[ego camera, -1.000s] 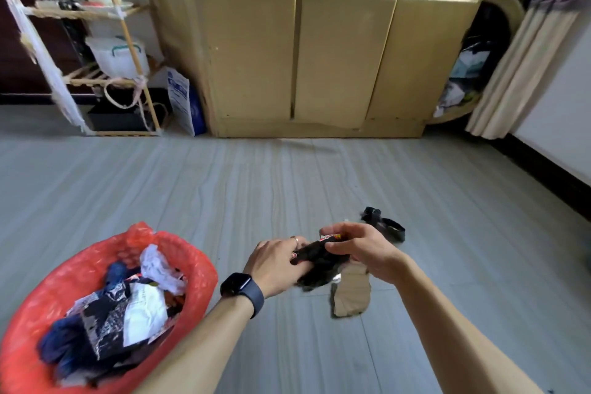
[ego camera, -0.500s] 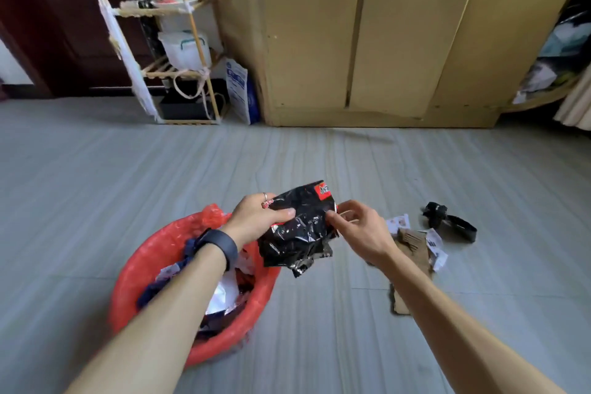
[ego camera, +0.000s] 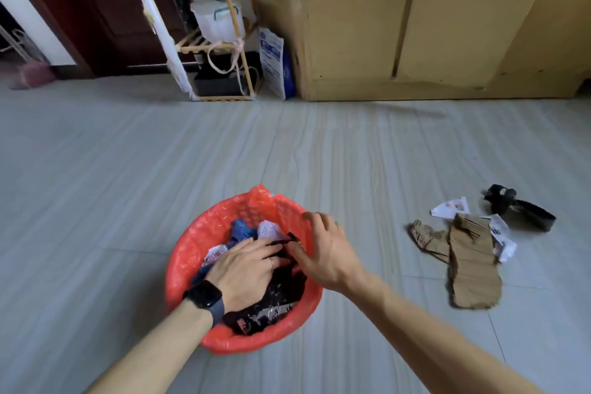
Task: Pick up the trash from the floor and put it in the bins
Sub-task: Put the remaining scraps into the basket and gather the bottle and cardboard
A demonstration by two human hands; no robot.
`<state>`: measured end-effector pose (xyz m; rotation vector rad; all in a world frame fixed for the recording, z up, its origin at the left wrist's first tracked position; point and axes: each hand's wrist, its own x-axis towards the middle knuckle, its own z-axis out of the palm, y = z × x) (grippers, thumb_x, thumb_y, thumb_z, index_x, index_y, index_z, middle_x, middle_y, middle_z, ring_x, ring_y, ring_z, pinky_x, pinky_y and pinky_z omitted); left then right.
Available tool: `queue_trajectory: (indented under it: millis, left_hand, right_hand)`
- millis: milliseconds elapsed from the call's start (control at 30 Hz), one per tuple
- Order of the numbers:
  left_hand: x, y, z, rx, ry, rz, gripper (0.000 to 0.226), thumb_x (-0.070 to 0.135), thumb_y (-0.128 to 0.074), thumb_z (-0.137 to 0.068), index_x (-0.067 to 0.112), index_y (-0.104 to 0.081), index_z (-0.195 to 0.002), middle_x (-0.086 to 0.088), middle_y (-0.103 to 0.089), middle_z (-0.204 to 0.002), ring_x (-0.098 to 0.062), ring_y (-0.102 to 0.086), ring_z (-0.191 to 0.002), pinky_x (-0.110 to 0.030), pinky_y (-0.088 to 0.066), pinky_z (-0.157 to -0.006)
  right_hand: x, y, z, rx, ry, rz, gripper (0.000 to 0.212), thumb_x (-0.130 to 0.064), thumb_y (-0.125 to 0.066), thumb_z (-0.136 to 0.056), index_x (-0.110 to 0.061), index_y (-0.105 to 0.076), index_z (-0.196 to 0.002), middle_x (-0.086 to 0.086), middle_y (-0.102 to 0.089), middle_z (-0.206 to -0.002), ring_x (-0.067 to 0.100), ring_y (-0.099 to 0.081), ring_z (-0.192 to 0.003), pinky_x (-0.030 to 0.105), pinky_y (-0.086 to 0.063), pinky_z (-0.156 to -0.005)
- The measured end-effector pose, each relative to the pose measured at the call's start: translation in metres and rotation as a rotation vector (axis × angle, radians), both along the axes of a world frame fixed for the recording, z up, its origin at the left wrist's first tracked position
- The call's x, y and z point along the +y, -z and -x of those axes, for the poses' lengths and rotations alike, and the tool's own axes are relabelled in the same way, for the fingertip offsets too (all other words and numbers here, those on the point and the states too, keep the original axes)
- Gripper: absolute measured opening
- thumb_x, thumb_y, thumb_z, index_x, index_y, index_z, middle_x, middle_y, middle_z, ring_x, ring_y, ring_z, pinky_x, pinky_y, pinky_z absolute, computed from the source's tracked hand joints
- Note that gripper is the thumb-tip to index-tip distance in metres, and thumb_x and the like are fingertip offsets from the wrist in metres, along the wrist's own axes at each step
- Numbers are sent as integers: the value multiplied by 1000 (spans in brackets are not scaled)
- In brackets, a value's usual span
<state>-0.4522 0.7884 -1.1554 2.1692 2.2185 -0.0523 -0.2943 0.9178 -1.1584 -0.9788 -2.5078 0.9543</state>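
Note:
A round bin lined with a red plastic bag (ego camera: 188, 253) stands on the floor in front of me, full of wrappers. A crumpled black foil wrapper (ego camera: 275, 301) lies on top inside it. My left hand (ego camera: 246, 269), with a watch on the wrist, presses flat on the wrapper with straight fingers. My right hand (ego camera: 326, 249) hovers over the bin's right rim, fingers spread, its thumb touching the wrapper's edge. To the right on the floor lie torn cardboard pieces (ego camera: 473, 265), white paper scraps (ego camera: 449, 207) and a black strap (ego camera: 521, 211).
A tan wooden cabinet (ego camera: 431, 19) runs along the back wall. A bamboo shelf rack (ego camera: 208, 45) with a plastic box stands left of it, and a white and blue bag (ego camera: 273, 62) leans between them. Grey tiled floor (ego camera: 128, 169) stretches all round.
Both hands carried the black wrapper from beside the cardboard leftwards and down into the red bin. My left hand now presses it down, and my right hand has let go.

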Motion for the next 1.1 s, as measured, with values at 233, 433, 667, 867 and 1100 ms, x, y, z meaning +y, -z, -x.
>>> queue_trajectory:
  millis: [233, 433, 667, 867, 1100]
  left_hand:
    - [5, 46, 15, 46, -84, 248, 70, 83, -15, -82, 58, 5, -145, 20, 14, -160, -22, 23, -147, -75, -1, -104]
    - [16, 97, 28, 158, -77, 411, 85, 85, 6, -75, 44, 8, -151, 5, 26, -160, -31, 35, -142, -82, 14, -92]
    - [15, 131, 32, 236, -50, 512, 88, 83, 7, -78, 39, -2, -154, 0, 13, -163, -33, 28, -144, -78, 11, -96]
    - [20, 96, 27, 135, -142, 446, 99, 88, 19, -66, 45, -8, -150, 10, 1, -163, -25, 15, -149, -74, 7, -101]
    - [-4, 27, 25, -130, -317, 262, 50, 69, -37, -90, 43, -54, -129, 15, -42, -145, -17, -28, -142, -46, -26, -113]
  right_hand:
    - [-4, 9, -2, 69, -24, 111, 72, -30, -57, -87, -34, -22, -151, -3, -44, -143, 24, -47, -124, 37, -40, -106]
    - [-4, 10, -5, 130, -38, 261, 88, -14, -52, -74, -42, -20, -150, -17, -43, -146, 5, -47, -124, 5, -34, -95]
    - [-16, 16, -1, 121, -2, 363, 81, -32, -39, -76, -41, -17, -153, -14, -40, -151, 4, -42, -132, 15, -33, -104]
    - [-11, 8, -1, 47, 16, 256, 82, -32, -40, -74, -42, -18, -152, -6, -42, -149, 19, -51, -126, 25, -42, -100]
    - [-18, -2, 3, 9, -14, 164, 74, -31, -43, -79, -31, -25, -150, 0, -42, -147, 30, -55, -121, 41, -48, -99]
